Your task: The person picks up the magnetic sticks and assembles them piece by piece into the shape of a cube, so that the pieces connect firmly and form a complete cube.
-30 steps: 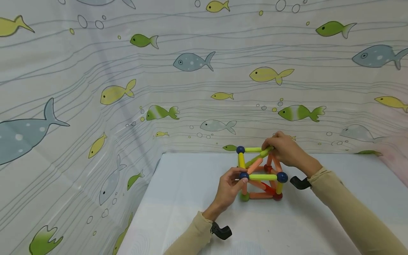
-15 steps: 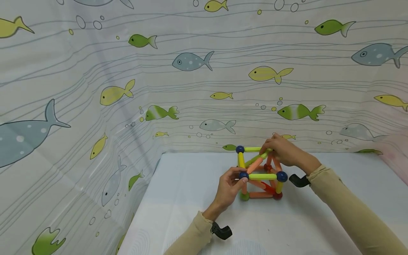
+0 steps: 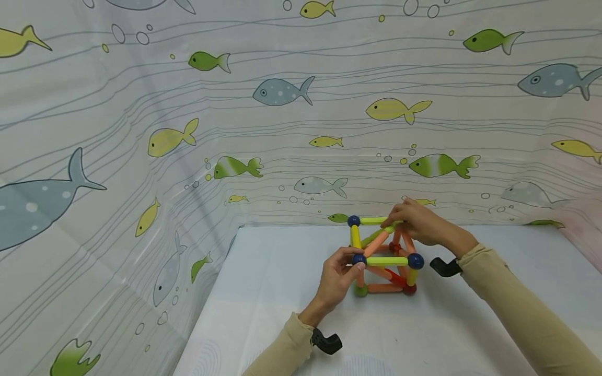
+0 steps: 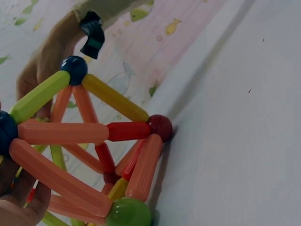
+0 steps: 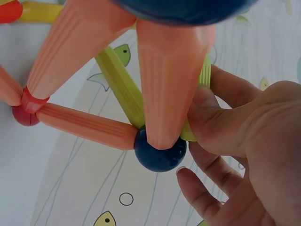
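Note:
A frame of magnetic building sticks and balls stands on the table; one yellow-green stick (image 3: 387, 261) spans its upper front edge. At that edge's left end, my left hand (image 3: 335, 282) pinches a blue ball (image 3: 359, 260) between thumb and fingers. My right hand (image 3: 420, 223) reaches over the top from the far right and pinches a yellow-green stick (image 5: 205, 74), partly covered by the fingers. Near that stick's end lies the upper end of a slanting orange stick (image 3: 377, 243). Another blue ball (image 5: 160, 153) is beside the right fingertips in the right wrist view.
A green ball (image 3: 361, 290) and a dark red ball (image 3: 410, 288) sit at the frame's lower front corners. The pale table (image 3: 282, 261) reaches back to a fish-patterned cloth wall (image 3: 282, 125). Black wrist cameras (image 3: 327, 342) are strapped on both sleeves.
My right hand has dipped slightly with the yellow-green stick, whose end now meets the slanting orange stick's top. My left hand has stayed on the blue ball.

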`<move>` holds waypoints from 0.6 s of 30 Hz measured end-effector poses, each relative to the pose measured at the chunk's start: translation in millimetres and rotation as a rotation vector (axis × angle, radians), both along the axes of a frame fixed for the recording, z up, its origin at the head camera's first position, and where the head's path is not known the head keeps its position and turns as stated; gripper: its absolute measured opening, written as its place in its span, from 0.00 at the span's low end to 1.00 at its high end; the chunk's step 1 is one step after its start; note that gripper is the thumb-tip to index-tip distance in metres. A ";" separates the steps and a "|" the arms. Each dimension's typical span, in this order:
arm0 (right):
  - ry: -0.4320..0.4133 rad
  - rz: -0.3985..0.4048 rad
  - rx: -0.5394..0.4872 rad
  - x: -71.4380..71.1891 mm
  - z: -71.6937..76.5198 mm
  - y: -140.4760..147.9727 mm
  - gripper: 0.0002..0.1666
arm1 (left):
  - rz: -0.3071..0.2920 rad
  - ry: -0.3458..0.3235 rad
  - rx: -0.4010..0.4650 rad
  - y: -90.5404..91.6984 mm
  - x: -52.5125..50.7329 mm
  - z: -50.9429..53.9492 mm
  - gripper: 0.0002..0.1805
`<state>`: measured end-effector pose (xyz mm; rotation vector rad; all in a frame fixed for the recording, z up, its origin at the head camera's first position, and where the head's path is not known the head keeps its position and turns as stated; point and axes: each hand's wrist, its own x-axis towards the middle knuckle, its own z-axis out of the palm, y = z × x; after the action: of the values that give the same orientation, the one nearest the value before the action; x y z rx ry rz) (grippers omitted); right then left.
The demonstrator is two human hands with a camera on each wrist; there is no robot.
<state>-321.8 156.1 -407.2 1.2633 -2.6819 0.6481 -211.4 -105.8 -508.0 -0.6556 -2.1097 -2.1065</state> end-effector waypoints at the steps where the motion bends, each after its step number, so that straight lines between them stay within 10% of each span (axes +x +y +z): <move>1: 0.013 0.003 0.004 0.1 -0.2 0.0 0.19 | 0.000 0.000 0.001 -0.1 0.2 0.0 0.18; 18: -0.004 -0.021 -0.015 2.1 1.0 -3.6 0.15 | 0.002 0.006 0.009 -1.2 -0.3 -2.1 0.18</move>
<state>-319.7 152.4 -406.2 1.2300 -2.6846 0.6674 -211.8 -107.0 -510.2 -0.6576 -2.0953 -2.1086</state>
